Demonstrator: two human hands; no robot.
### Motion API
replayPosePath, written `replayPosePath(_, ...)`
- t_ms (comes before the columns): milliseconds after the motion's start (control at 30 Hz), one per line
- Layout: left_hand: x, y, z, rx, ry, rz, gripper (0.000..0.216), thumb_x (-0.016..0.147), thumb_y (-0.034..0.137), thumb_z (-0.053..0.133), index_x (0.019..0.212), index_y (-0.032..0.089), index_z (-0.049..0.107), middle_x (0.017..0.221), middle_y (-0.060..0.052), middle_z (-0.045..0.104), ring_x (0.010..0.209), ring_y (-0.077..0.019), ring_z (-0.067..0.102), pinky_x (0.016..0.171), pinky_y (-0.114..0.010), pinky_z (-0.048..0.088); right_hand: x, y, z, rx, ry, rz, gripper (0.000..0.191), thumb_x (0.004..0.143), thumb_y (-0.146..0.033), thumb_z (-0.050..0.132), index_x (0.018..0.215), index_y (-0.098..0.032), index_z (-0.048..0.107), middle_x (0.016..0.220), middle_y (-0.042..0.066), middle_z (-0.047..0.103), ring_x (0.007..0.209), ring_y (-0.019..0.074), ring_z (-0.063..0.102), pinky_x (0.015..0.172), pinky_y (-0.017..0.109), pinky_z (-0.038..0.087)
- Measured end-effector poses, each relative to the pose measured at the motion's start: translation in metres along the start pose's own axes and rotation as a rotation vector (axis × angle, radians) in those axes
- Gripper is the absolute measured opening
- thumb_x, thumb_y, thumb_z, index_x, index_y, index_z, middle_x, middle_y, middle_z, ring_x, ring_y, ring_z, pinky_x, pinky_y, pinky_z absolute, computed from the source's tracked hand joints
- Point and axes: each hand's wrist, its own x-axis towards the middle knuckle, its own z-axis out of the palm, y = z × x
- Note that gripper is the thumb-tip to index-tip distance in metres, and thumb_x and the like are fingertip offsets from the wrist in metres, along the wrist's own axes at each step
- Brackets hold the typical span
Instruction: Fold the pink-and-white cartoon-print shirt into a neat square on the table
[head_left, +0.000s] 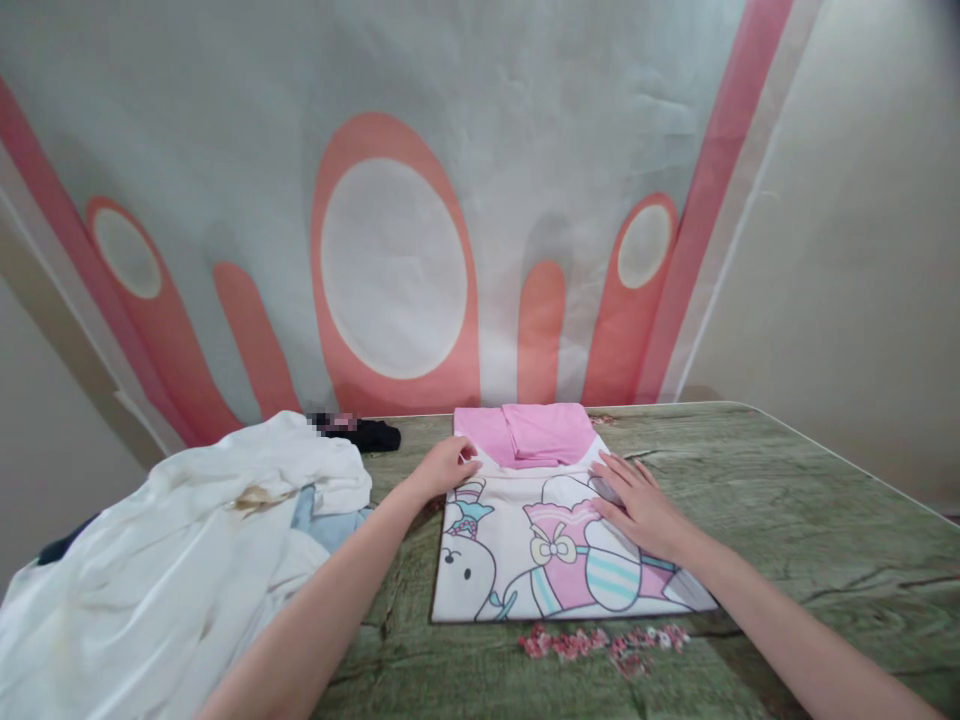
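Observation:
A white T-shirt (510,560) with a cartoon print lies folded on the table in front of me. Its pink part (544,432) is folded over at the far end. At the shirt's left edge, near the pink part, my left hand (444,468) has its thumb and fingers pinched on the fabric. My right hand (641,505) rests flat on the shirt's right side, fingers stretched out and slightly apart.
A loose heap of white clothes (210,560) covers the left of the table, with some light blue cloth (330,525) in it. Behind it sits a small black item (371,435). The green wood-patterned tabletop (810,520) reaches back to a painted wall panel (502,200).

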Motion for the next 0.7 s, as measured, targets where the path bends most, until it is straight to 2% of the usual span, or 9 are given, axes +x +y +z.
replayPosePath(100,-0.014,-0.014,-0.006,0.030,-0.010,-0.044,0.025,0.075,0.041,0.056,0.079,0.016,0.061,0.075,-0.003,0.059,0.069,-0.0167,0.054,0.060,-0.025,0.038,0.003,-0.005,-0.001,0.014,0.001,-0.034,0.059,0.087,-0.054,0.032,0.134,-0.019,0.038,0.144,0.010,0.028,0.132,0.0250,0.023,0.108,0.047,0.018)
replayPosePath(200,-0.020,-0.019,-0.008,0.031,-0.032,-0.061,0.027,0.072,0.042,0.061,0.081,0.016,0.063,0.075,-0.002,0.060,0.068,-0.0163,0.053,0.059,-0.024,0.037,0.005,-0.011,0.002,0.035,-0.033,-0.054,0.059,0.088,-0.052,0.032,0.135,-0.018,0.036,0.144,0.011,0.028,0.132,0.0249,0.023,0.107,0.046,0.021)
replayPosePath(333,-0.019,-0.015,-0.008,0.002,-0.045,-0.031,0.020,0.069,0.035,0.063,0.076,0.016,0.063,0.075,-0.001,0.058,0.070,-0.0152,0.053,0.062,-0.023,0.039,0.003,-0.014,0.005,0.063,-0.085,-0.066,0.058,0.089,-0.051,0.030,0.137,-0.018,0.033,0.144,0.010,0.028,0.132,0.0235,0.024,0.107,0.045,0.022)
replayPosePath(467,-0.018,-0.009,-0.008,-0.093,0.018,-0.006,0.015,0.070,0.030,0.062,0.074,0.016,0.060,0.083,-0.002,0.055,0.071,-0.0135,0.054,0.066,-0.023,0.042,0.001,-0.014,0.006,0.081,-0.083,-0.052,0.058,0.089,-0.051,0.031,0.137,-0.020,0.034,0.145,0.009,0.028,0.132,0.0245,0.024,0.107,0.046,0.022)
replayPosePath(600,-0.020,-0.010,-0.008,-0.183,0.068,-0.093,0.012,0.065,0.022,0.064,0.072,0.016,0.058,0.083,-0.001,0.056,0.074,-0.0146,0.056,0.071,-0.026,0.045,0.001,-0.013,0.007,0.103,-0.032,-0.049,0.057,0.088,-0.051,0.034,0.136,-0.020,0.035,0.145,0.009,0.028,0.132,0.0254,0.023,0.107,0.047,0.023)
replayPosePath(700,-0.021,-0.012,-0.006,-0.216,0.078,-0.149,0.015,0.062,0.018,0.065,0.075,0.016,0.057,0.080,-0.001,0.059,0.074,-0.0158,0.058,0.068,-0.027,0.047,0.001,-0.012,0.008,0.109,-0.019,-0.054,0.056,0.088,-0.050,0.034,0.136,-0.021,0.036,0.144,0.009,0.030,0.131,0.0256,0.025,0.106,0.048,0.023)
